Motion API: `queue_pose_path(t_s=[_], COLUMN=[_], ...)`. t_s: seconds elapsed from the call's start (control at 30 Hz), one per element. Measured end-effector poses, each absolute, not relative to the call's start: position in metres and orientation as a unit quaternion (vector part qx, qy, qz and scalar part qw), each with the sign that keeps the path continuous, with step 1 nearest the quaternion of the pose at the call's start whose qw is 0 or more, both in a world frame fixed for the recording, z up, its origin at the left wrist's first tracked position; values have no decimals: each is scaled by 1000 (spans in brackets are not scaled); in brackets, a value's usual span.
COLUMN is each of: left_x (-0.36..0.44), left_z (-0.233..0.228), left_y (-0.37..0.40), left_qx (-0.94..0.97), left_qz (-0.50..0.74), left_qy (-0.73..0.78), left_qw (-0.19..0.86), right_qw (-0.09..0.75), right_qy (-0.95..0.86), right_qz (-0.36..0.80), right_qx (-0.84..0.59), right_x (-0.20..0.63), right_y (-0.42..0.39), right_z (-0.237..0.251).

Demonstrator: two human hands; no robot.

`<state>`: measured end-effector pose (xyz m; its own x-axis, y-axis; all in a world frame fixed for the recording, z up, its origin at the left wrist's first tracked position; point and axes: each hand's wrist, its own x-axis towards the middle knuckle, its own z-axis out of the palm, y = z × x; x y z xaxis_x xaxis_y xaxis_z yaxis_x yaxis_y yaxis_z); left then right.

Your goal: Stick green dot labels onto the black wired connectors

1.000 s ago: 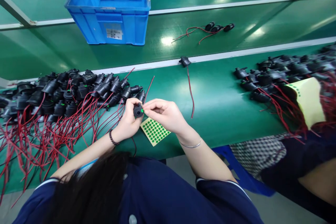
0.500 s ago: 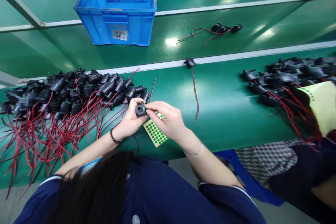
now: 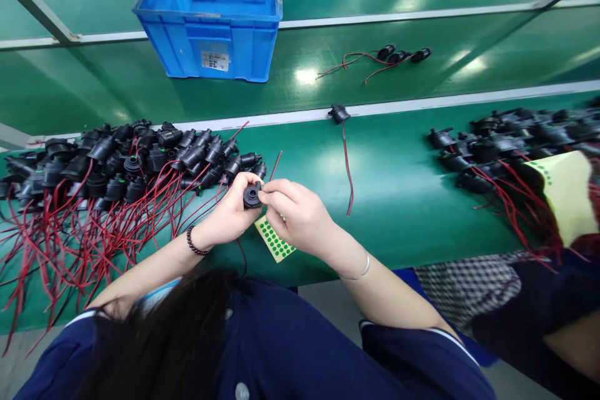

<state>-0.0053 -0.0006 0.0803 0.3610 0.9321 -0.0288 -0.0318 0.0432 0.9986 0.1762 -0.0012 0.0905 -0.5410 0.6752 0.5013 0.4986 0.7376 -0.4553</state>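
Both hands on one black round part above the green bench.

The left hand (image 3: 232, 212) grips the black round part (image 3: 252, 195); the right hand (image 3: 293, 215) fingertips pinch at its rim, seemingly pressing something, over the green-dot sticker sheet (image 3: 275, 240).

Navy top, bead bracelet (image 3: 193, 244), bangle (image 3: 359, 272)

A factory assembly line is shown. A long green conveyor belt (image 3: 398, 181) is edged by metal rails, with a blue plastic crate (image 3: 210, 12) set on the far lane. Heaps of identical black wired parts (image 3: 126, 156) are piled along it, and a sheet of green dot stickers (image 3: 276, 240) is laid out.
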Motion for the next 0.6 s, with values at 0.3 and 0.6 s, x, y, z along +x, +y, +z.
queue_pose_path(t_s=[0.3,0.6], left_x=[-17,-15], left_z=[80,81], left_y=[10,9], left_qx=[386,328], left_qz=[451,477], left_qy=[377,359], left_qw=[711,732], right_qw=[448,469], right_qy=[-772,-775], right_qz=[218,207], right_qx=[-395,-369], right_x=[170,160], right_y=[4,5], right_z=[91,86])
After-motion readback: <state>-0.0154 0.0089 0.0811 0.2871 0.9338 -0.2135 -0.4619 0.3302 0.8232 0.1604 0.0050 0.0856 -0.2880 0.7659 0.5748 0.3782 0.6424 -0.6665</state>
